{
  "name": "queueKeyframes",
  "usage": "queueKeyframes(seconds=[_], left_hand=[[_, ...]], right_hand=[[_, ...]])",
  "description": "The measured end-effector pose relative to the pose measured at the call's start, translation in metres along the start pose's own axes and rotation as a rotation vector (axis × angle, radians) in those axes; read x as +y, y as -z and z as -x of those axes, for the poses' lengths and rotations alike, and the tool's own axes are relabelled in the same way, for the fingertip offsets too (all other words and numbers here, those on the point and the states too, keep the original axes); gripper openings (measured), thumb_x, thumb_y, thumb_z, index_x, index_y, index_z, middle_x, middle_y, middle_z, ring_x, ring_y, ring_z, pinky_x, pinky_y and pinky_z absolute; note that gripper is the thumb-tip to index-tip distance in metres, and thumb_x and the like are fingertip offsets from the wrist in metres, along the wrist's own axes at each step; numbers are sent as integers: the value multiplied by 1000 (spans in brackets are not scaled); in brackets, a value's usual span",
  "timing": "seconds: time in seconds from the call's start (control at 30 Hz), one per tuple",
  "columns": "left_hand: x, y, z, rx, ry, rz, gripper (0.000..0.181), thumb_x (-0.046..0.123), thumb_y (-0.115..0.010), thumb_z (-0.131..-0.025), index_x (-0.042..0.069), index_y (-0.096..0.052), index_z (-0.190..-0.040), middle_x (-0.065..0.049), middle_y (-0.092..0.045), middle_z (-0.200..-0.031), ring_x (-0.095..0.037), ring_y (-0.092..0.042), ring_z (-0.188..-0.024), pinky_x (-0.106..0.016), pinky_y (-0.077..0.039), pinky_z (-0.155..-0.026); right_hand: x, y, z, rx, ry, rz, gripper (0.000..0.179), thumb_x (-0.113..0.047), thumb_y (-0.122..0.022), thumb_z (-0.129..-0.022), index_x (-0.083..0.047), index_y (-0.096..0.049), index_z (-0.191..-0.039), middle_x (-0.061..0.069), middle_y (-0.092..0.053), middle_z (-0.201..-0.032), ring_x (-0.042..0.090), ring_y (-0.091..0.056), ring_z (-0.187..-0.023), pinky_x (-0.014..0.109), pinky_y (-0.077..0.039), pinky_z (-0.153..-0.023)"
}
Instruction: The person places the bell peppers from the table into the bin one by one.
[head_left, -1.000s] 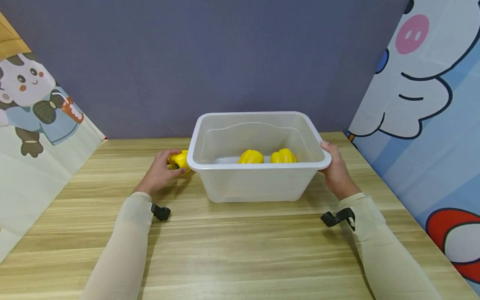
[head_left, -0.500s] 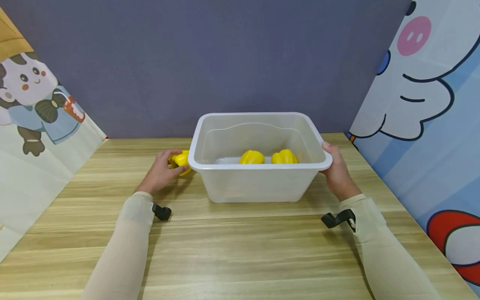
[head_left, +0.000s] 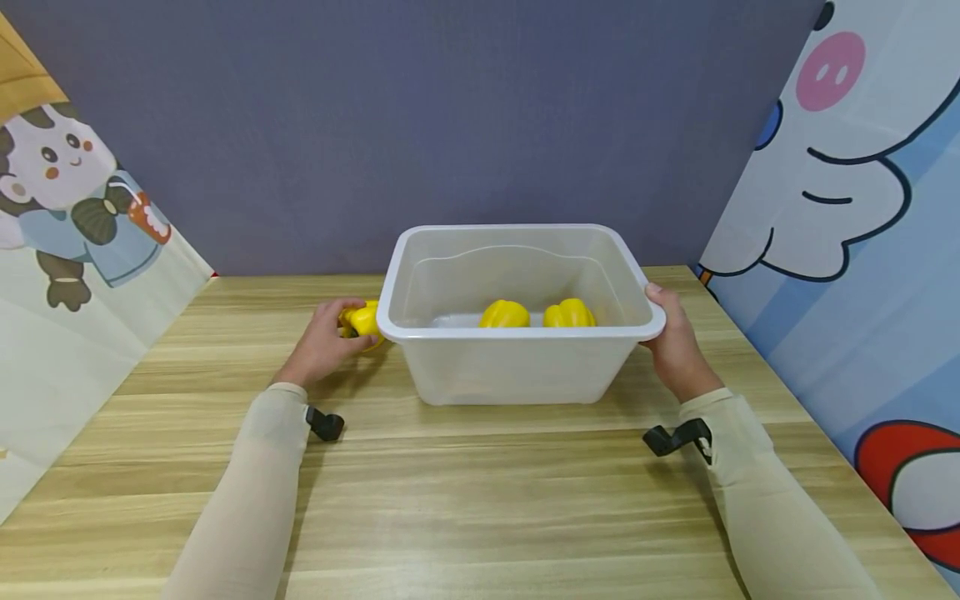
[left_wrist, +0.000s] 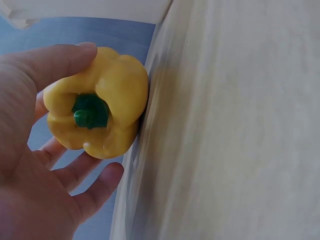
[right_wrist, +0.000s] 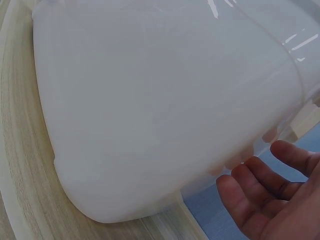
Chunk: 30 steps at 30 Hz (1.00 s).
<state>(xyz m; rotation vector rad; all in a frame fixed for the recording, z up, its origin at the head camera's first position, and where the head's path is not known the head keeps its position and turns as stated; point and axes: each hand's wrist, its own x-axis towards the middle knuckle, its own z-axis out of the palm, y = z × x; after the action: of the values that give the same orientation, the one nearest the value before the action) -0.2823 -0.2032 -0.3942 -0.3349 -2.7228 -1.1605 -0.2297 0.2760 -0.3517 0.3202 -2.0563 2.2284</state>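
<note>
My left hand [head_left: 319, 344] holds a yellow bell pepper [head_left: 364, 319] by the table's back left, just outside the white plastic bin [head_left: 510, 367]. The left wrist view shows the thumb across the top of this bell pepper [left_wrist: 126, 90], its green stem facing the camera and its side against the wooden table. On the bin's right side, my right hand [head_left: 673, 346] grips the rim, thumb over the edge. From the right wrist the fingertips [right_wrist: 231, 187] show at the bin's outer wall. Two more yellow peppers lie inside, a left one [head_left: 505, 314] and a right one [head_left: 569, 313].
The wooden table [head_left: 480, 500] stretches in front of the bin. A grey-blue panel [head_left: 465, 117] rises at the table's back edge. Cartoon-printed sheets flank it, one on the left [head_left: 82, 333] and one on the right [head_left: 862, 333].
</note>
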Motion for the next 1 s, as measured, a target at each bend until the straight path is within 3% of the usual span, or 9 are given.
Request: queueKeyframes(seconds=[1.0], left_hand=[[6, 2, 4, 35, 4, -10, 59, 32, -75, -78, 10, -51, -128, -16, -41, -131, -32, -42, -113, -49, -41, -91]], right_hand=[[0, 1, 1, -14, 18, 18, 51, -49, -33, -96, -6, -54, -116, 4, -59, -102, 16, -52, -90, 34, -38, -78]])
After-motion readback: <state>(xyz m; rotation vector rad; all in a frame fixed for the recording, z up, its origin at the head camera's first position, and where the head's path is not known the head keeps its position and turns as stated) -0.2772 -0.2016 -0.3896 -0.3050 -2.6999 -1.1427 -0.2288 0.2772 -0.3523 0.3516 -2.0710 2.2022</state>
